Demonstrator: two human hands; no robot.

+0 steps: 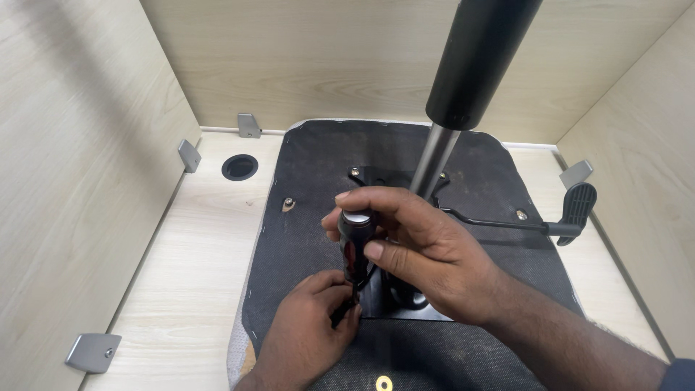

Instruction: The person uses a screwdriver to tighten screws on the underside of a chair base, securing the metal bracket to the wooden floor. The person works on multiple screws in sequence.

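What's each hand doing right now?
Left hand: closed, pinching the screwdriver shaft near its tip.
Right hand: closed around the screwdriver handle.

- Right hand (pixel 416 242) grips an upright screwdriver (pixel 355 242) at frame centre.
- Left hand (pixel 311 329) pinches its shaft, lower centre.
- Both over the upturned chair seat (pixel 311 188).

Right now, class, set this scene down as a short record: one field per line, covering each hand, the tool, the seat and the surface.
Right hand: wrapped around the top of a screwdriver handle, dark with red
Left hand: fingers pinched low on the tool, near its tip
Seat: upturned chair seat, black fabric underside, black metal plate at centre
Column: black and silver gas cylinder rising from the plate
Lever: black paddle handle, off to the right
Surface: pale wood desk with side panels, round cable hole
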